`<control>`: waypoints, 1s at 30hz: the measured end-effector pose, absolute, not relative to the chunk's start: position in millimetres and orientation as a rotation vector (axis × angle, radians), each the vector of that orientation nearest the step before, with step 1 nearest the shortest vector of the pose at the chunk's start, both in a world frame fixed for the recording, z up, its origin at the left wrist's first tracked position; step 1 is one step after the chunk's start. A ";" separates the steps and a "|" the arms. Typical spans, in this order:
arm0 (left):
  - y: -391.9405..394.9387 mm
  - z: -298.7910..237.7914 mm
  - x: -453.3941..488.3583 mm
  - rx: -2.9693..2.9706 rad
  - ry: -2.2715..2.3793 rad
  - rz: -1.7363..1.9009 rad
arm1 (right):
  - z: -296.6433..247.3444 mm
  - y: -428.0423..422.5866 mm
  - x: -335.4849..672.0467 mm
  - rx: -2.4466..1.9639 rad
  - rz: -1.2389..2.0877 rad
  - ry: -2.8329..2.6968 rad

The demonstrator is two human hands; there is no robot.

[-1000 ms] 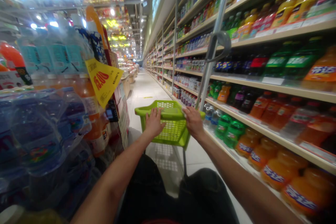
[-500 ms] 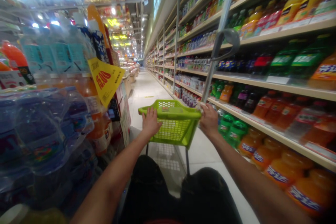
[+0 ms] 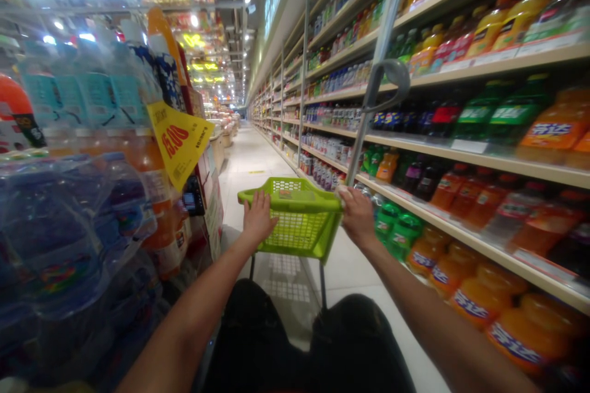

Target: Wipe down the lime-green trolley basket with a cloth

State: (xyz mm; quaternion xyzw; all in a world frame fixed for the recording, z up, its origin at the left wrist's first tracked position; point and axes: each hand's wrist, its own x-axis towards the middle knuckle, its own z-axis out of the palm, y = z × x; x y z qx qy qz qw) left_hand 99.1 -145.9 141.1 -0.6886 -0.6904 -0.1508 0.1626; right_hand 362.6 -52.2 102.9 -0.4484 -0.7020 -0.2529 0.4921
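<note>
In front of me stands a lime-green plastic shopping cart with a perforated basket wall and thin dark legs. My left hand lies over the left part of its handle, fingers curled over the bar. At the right end of the handle my right hand is closed around the corner. Something small and whitish shows by the right fingertips, too blurred to name. Inside, the basket is mostly hidden by the handle and near wall. My dark-clad knees are below the cart.
Shelves of soda bottles run along the right, with a grey post and loop at their edge. Wrapped bottle packs and a yellow price sign crowd the left. The tiled aisle stretches ahead.
The whole scene sits slightly farther left in view, shelves and cart alike. Both hands stay on the cart's handle in the same hold.
</note>
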 end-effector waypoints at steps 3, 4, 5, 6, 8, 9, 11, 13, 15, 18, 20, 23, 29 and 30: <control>-144.6 139.6 100.5 -1.952 -1.977 -0.430 | 102.3 -49.1 364.6 -1.130 -0.587 -1.614; -144.2 139.7 101.1 -1.950 -1.984 -0.432 | 102.3 -50.7 358.2 -1.110 -0.579 -1.622; -143.9 140.1 101.8 -1.947 -1.990 -0.433 | 102.5 -53.4 349.1 -1.073 -0.572 -1.654; -143.7 140.5 102.5 -1.943 -1.995 -0.436 | 102.7 -56.9 338.1 -1.023 -0.566 -1.698; -143.8 141.0 104.2 -1.930 -1.998 -0.449 | 103.5 -64.8 315.8 -0.915 -0.549 -1.789; -144.1 140.8 105.0 -1.923 -1.994 -0.458 | 103.8 -68.1 307.0 -0.870 -0.537 -1.821; -144.7 139.6 105.9 -1.918 -1.977 -0.473 | 103.8 -71.2 299.2 -0.820 -0.510 -1.856; -145.0 137.6 105.5 -1.924 -1.960 -0.480 | 102.8 -68.6 306.7 -0.819 -0.492 -1.861; -144.6 136.1 104.5 -1.936 -1.951 -0.480 | 101.2 -61.0 326.2 -0.866 -0.492 -1.832; -142.9 136.7 106.2 -1.939 -1.957 -0.483 | 100.0 -47.4 358.6 -1.000 -0.512 -1.696; -141.3 138.1 112.3 -1.966 -1.938 -0.477 | 100.5 -43.1 368.9 -1.074 -0.511 -1.587; -139.5 139.1 126.4 -2.013 -1.918 -0.466 | 100.4 -49.2 357.7 -1.069 -0.506 -1.576; -139.6 140.4 131.2 -2.018 -1.905 -0.462 | 95.3 -72.3 315.5 -0.863 -0.571 -1.838; -139.6 141.2 128.8 -2.034 -1.895 -0.449 | 95.0 -72.3 317.8 -0.865 -0.589 -1.843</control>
